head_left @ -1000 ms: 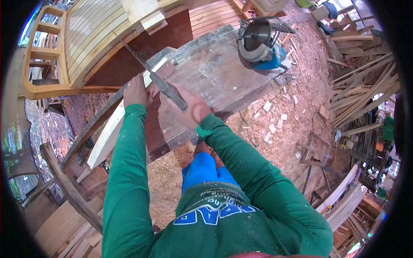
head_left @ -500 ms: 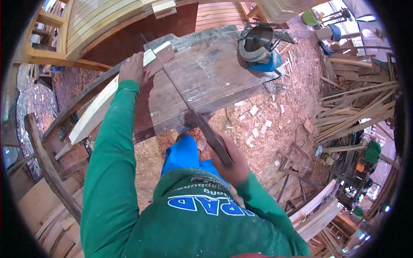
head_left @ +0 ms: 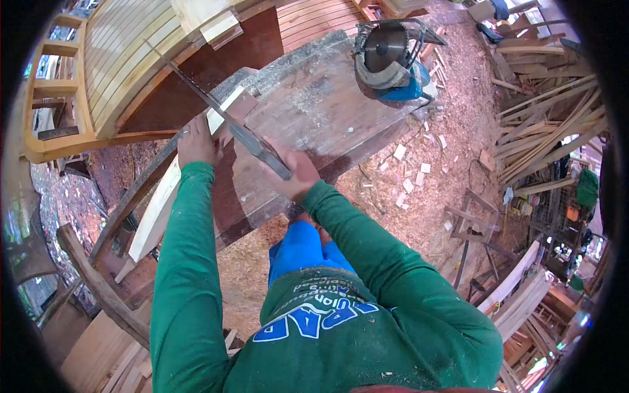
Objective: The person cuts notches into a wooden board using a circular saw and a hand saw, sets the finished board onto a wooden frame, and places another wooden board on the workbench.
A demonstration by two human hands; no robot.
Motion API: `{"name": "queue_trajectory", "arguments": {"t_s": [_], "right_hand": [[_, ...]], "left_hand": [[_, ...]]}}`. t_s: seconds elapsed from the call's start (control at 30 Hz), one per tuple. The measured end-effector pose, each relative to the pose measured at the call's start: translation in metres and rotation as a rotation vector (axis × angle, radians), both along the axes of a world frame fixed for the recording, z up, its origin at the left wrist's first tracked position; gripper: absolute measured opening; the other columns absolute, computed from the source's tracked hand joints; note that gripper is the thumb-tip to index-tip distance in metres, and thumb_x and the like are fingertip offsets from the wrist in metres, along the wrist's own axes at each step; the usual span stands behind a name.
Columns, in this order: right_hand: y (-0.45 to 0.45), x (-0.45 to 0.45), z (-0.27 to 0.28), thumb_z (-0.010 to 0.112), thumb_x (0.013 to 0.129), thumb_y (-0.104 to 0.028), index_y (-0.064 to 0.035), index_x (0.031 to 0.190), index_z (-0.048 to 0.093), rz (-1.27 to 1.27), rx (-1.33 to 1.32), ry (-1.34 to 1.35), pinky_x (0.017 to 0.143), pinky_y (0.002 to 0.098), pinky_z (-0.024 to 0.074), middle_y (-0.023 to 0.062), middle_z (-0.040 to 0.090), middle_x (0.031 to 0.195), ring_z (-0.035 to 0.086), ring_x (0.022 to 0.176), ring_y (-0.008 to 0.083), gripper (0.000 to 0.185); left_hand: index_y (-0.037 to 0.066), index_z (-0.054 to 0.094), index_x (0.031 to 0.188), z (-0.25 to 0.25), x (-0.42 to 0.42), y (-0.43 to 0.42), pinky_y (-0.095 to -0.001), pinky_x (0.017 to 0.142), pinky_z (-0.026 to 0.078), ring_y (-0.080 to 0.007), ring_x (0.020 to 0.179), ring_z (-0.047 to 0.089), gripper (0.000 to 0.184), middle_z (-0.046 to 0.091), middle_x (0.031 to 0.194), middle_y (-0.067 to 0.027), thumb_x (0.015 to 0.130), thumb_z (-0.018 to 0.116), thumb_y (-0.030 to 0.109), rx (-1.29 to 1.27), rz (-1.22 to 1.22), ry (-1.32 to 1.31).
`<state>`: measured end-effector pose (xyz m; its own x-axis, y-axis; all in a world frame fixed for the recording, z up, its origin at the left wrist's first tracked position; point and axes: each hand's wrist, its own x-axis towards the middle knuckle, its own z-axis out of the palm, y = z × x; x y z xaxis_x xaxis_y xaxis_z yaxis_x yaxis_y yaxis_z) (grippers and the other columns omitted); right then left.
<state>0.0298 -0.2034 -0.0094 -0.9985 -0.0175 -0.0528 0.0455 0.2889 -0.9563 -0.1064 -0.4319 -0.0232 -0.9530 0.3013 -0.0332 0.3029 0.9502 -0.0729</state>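
My right hand (head_left: pixel 293 173) is closed round the handle of a handsaw (head_left: pixel 242 134). Its long narrow blade reaches up and left across a pale wooden board (head_left: pixel 156 213), close to the board's far end. Whether the teeth sit in a cut is too small to tell. Just left of the blade, my left hand (head_left: pixel 196 144) grips the board, thumb on the near side. The board lies along the left edge of a worn workbench (head_left: pixel 308 124) and sticks out past it towards me.
A blue circular saw (head_left: pixel 393 72) rests at the bench's far right corner, its blade exposed. Behind the bench stands a slatted wooden structure (head_left: pixel 137 59). Wood offcuts (head_left: pixel 407 186) and shavings cover the floor. Long timber strips (head_left: pixel 550 124) are piled at the right.
My right hand has pushed the handsaw forward and left, from near my body to close by the board. My left hand still holds the board. The view has shifted slightly.
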Motion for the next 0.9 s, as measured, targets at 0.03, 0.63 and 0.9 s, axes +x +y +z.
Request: {"name": "queue_trajectory", "arguments": {"t_s": [0.03,0.63,0.9], "right_hand": [[-0.001,0.006,-0.016,0.072,0.096,-0.021,-0.0071,0.15,0.048,0.0,-0.005,0.05,0.093,0.0439,0.0554,0.0223,0.073,0.116,0.072,0.109,0.0379,0.061],[0.087,0.202,0.172,0.076,0.089,-0.014,-0.0029,0.149,0.047,0.01,0.19,-0.306,0.079,0.0429,0.0601,0.0248,0.073,0.11,0.075,0.096,0.04,0.067],[0.019,0.051,0.055,0.073,0.093,-0.025,-0.0096,0.146,0.05,-0.036,0.121,-0.03,0.074,0.0512,0.0562,0.0248,0.072,0.1,0.07,0.088,0.0463,0.06]], "left_hand": [[0.005,0.046,0.138,-0.001,0.003,-0.001,-0.0473,0.09,0.055,-0.0344,0.116,0.064,0.075,0.06,0.127,-0.0166,0.079,0.085,0.032,0.012,-0.013,-0.004],[0.005,0.046,0.134,-0.001,0.001,-0.004,-0.0443,0.082,0.057,-0.0315,0.106,0.067,0.072,0.059,0.114,-0.0141,0.079,0.085,0.031,0.058,-0.068,0.033],[0.006,0.048,0.138,-0.004,0.001,-0.003,-0.0454,0.084,0.056,-0.0334,0.106,0.067,0.077,0.062,0.116,-0.0145,0.077,0.086,0.035,0.016,-0.048,0.026]]}}
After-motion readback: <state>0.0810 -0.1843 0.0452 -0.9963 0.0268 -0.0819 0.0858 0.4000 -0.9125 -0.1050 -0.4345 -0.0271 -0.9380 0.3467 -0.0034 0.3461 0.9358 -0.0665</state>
